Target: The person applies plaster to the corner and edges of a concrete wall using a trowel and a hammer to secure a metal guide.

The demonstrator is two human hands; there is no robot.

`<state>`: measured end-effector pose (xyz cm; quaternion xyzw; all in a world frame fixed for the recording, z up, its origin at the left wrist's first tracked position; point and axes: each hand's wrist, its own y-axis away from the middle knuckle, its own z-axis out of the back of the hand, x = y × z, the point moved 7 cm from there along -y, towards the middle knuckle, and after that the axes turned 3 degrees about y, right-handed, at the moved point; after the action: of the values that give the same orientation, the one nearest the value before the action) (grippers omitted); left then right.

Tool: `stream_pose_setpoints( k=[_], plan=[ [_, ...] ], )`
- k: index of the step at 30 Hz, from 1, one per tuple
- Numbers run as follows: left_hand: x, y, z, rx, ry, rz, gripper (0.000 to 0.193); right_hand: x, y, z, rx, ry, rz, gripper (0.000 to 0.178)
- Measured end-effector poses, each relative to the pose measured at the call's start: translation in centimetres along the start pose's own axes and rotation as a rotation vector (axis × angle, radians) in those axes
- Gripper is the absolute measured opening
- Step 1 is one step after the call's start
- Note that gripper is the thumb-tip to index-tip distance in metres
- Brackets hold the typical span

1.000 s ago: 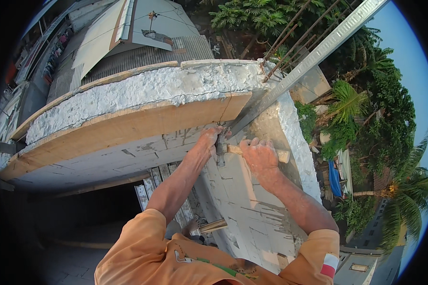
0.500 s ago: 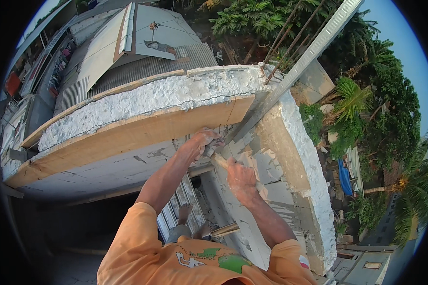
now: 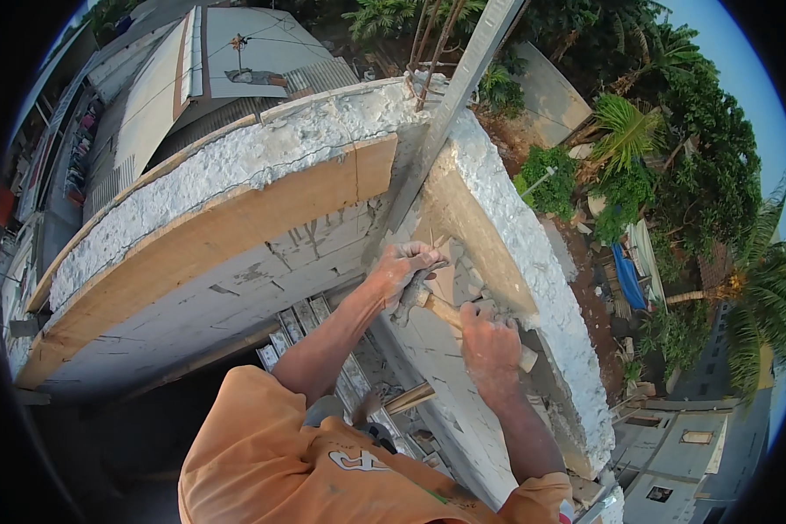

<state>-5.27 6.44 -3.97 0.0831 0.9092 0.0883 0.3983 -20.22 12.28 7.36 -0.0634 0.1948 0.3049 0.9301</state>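
My right hand (image 3: 489, 343) is closed round the wooden handle of a hammer (image 3: 445, 312), whose end sticks out past my palm. The hammer's head points toward my left hand and is partly hidden beneath it. With fingers pinched together, my left hand (image 3: 403, 267) is by the block wall on the right, near the inner corner. Something small and thin shows at its fingertips, too small to name. Both hands are below the tan board (image 3: 485, 227) along the right-hand wall's rough concrete top.
A long wooden board (image 3: 236, 210) lines the left-hand concrete beam (image 3: 192, 162). A metal channel post (image 3: 437, 131) slants up from the corner, with rusty bars (image 3: 432, 52) beside it. Below me is a metal ladder-like frame (image 3: 310, 323). Beyond the right wall the ground drops away.
The view has swung to the right. My left hand has moved from the corner's left board to the right-hand wall, and my right hand has moved along with the hammer.
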Motion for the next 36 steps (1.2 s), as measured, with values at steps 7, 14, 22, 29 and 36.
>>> stream_pose_setpoints(
  k=[7, 14, 22, 29, 36],
  plan=[
    [11.7, 8.0, 5.9, 0.024, 0.092, 0.464, 0.020, 6.5, 10.2, -12.4, 0.215, -0.429, 0.084, 0.016],
    [9.3, 8.5, 5.1, 0.012, 0.020, 0.423, 0.015, 6.0, 9.0, -12.3, 0.096, -0.633, 0.123, 0.023],
    [8.7, 9.2, 4.1, -0.089, 0.193, 0.118, 0.013, 4.4, 9.5, -12.3, 0.108, -0.613, -0.029, 0.027],
    [7.7, 8.3, 5.2, -0.042, 0.180, 0.083, 0.013, 4.0, 10.1, -12.3, 0.058, -0.702, 0.023, 0.025],
    [8.8, 9.9, 8.7, -0.294, 0.124, 0.026, 0.043, 6.1, 14.7, -17.1, 0.291, -0.912, -0.344, 0.027]
  ],
)
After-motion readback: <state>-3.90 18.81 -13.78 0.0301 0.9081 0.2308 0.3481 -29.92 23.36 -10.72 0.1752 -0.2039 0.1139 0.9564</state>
